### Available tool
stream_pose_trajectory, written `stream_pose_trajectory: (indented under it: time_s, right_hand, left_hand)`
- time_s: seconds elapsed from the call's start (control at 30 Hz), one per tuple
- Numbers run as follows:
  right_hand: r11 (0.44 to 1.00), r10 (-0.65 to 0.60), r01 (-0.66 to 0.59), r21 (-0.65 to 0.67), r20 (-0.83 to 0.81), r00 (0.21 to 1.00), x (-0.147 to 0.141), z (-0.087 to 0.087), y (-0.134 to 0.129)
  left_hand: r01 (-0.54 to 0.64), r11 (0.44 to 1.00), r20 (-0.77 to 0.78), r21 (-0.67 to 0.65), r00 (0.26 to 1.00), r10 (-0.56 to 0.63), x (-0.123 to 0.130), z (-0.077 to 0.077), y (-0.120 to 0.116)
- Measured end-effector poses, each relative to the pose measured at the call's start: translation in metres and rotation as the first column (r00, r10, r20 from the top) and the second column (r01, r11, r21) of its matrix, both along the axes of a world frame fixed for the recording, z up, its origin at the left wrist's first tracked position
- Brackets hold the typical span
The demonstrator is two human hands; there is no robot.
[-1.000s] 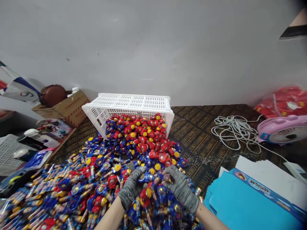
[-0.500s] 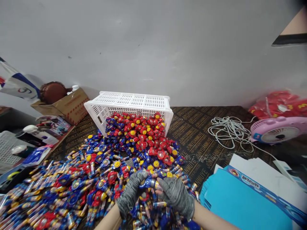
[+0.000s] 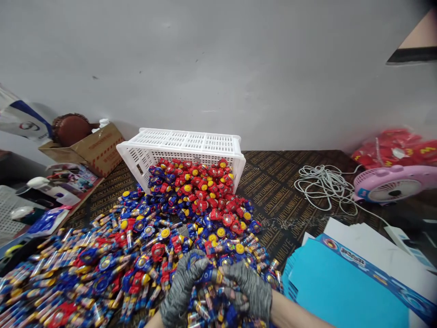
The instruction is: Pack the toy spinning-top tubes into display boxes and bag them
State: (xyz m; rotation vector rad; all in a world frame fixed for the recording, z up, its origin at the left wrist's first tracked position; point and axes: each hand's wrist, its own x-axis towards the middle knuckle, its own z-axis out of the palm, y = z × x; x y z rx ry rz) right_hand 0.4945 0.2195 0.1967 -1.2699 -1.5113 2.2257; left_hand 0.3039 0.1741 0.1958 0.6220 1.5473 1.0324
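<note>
Both hands wear grey knitted gloves. My left hand (image 3: 182, 284) is closed around a blue toy watch-like piece (image 3: 206, 274), its thumb lying over the top. From the other side, my right hand (image 3: 251, 284) pinches the tube-shaped end of that same piece, fingers curled. Under and around them spreads a heap of small clear tubes (image 3: 61, 255) with blue and yellow ends, mixed with blue and red toy pieces. Behind the heap a white plastic basket (image 3: 187, 137) lies on its side, with red pieces (image 3: 205, 187) and blue ones spilling from its mouth.
Blue card sheets (image 3: 341, 282) are stacked at the right, beside white sheets. A pink fan (image 3: 396, 184) and a coiled white cable (image 3: 324, 187) lie farther back, near red bagged goods (image 3: 399, 148). A cardboard box (image 3: 92, 148) and bottles (image 3: 51, 189) stand at left.
Both hands have moved slightly down and towards me with the blue toy piece between them. The view has shifted a little. The heap and basket look unchanged.
</note>
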Motion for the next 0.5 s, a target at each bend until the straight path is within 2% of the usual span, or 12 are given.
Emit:
stream_pose_trajectory:
  time_s: [0.03, 0.07, 0.1, 0.13, 0.17, 0.2, 0.23, 0.27, 0.33, 0.4, 0.43, 0.5]
  right_hand:
    - [0.994, 0.054, -0.053, -0.097, 0.003, 0.999, 0.000, -0.002, -0.001]
    - [0.990, 0.068, -0.064, -0.125, 0.029, 0.997, -0.001, -0.004, -0.003]
    - [0.996, 0.029, -0.024, -0.086, 0.067, 0.997, -0.002, -0.006, -0.005]
    - [0.998, -0.049, 0.047, 0.029, 0.100, 0.994, -0.003, -0.008, -0.006]
    - [0.970, -0.156, 0.131, 0.203, 0.113, 0.981, -0.004, -0.010, -0.007]
    - [0.905, -0.249, 0.196, 0.377, 0.096, 0.964, -0.004, -0.012, -0.007]
    - [0.850, -0.282, 0.216, 0.481, 0.070, 0.957, -0.004, -0.014, -0.005]
    - [0.842, -0.253, 0.193, 0.503, 0.054, 0.966, -0.003, -0.016, -0.002]
    - [0.906, -0.130, 0.106, 0.410, 0.031, 0.991, 0.000, -0.024, 0.005]
    - [0.932, -0.083, 0.069, 0.357, 0.022, 0.996, 0.002, -0.040, 0.014]
    - [0.915, -0.122, 0.092, 0.394, 0.052, 0.991, 0.002, -0.051, 0.018]
    - [0.827, -0.253, 0.110, 0.552, 0.191, 0.948, 0.001, -0.078, 0.024]
  left_hand:
    - [-0.001, 1.000, 0.027, -0.024, 1.000, 0.002, 0.001, 0.000, 0.002]
    - [-0.001, 0.999, 0.052, -0.035, 0.999, 0.003, 0.002, 0.000, 0.005]
    - [-0.004, 0.999, 0.069, -0.034, 0.998, 0.007, 0.003, 0.000, 0.009]
    - [-0.014, 1.000, 0.075, -0.025, 0.997, 0.016, 0.003, -0.001, 0.013]
    - [-0.033, 0.999, 0.074, -0.017, 0.997, 0.035, 0.003, -0.002, 0.017]
    - [-0.062, 0.998, 0.072, -0.015, 0.995, 0.063, 0.002, -0.003, 0.021]
    - [-0.079, 0.997, 0.074, -0.016, 0.994, 0.080, 0.000, -0.004, 0.025]
    - [-0.072, 0.997, 0.080, -0.020, 0.994, 0.074, -0.003, -0.006, 0.028]
    - [0.009, 1.000, 0.091, -0.017, 0.996, -0.008, -0.008, -0.011, 0.038]
    - [0.175, 0.984, 0.055, 0.023, 0.983, -0.176, -0.013, -0.021, 0.055]
    - [0.267, 0.963, -0.028, 0.032, 0.964, -0.266, -0.013, -0.030, 0.069]
    - [0.398, 0.917, -0.284, -0.020, 0.877, -0.387, -0.011, -0.051, 0.103]
